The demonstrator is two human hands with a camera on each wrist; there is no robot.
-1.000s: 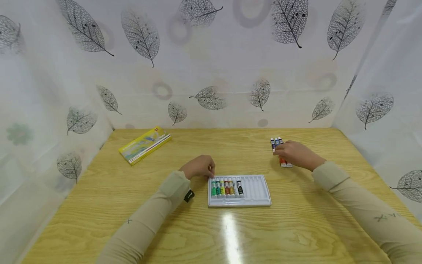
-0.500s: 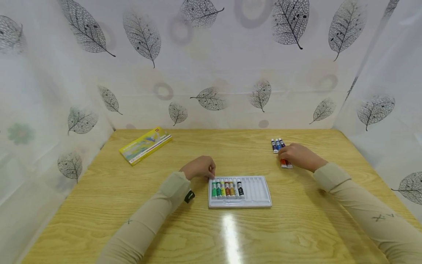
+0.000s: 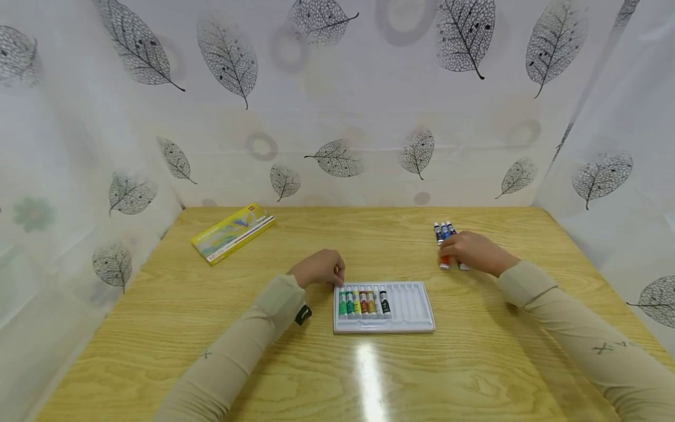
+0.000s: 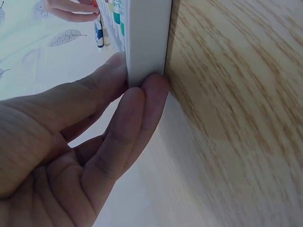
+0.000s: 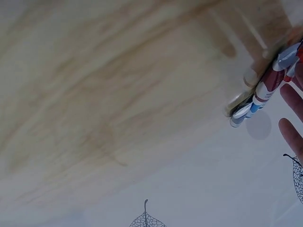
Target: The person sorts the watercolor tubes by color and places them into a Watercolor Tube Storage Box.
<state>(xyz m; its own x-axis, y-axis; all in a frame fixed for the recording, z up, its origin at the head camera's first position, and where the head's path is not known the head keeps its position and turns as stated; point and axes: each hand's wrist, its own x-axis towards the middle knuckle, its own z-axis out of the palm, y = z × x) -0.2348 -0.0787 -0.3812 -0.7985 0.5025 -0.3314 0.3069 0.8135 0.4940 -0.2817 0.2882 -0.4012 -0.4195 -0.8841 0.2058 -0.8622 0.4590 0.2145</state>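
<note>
My left hand (image 3: pixel 319 266) holds the near-left-back corner of a white plastic tray (image 3: pixel 413 323); in the left wrist view, thumb and fingers pinch its pale side wall (image 4: pixel 149 38). Several paint tubes (image 3: pixel 364 303) in green, yellow, brown, white and black fill the tray's left slots. Off to the right, my right hand (image 3: pixel 477 252) pinches an orange-red paint tube (image 3: pixel 445 262), its upper part covered by the fingers. Beside it lie blue and purple tubes (image 3: pixel 445 231) and one mostly hidden tube. The right wrist view catches a dark red tube (image 5: pixel 272 81) near my fingers (image 5: pixel 291 135).
A yellow paint box (image 3: pixel 233 233) lies at the table's back left. The wooden table (image 3: pixel 295 375) ends at a leaf-patterned curtain (image 3: pixel 364 105) along the back and both sides. Empty slots (image 3: pixel 408 300) take up the tray's right part.
My right hand first drew back a little from the blue tubes, then shifted slightly left, pulling the orange-red tube away from its neighbour. The left hand and the tray stay put.
</note>
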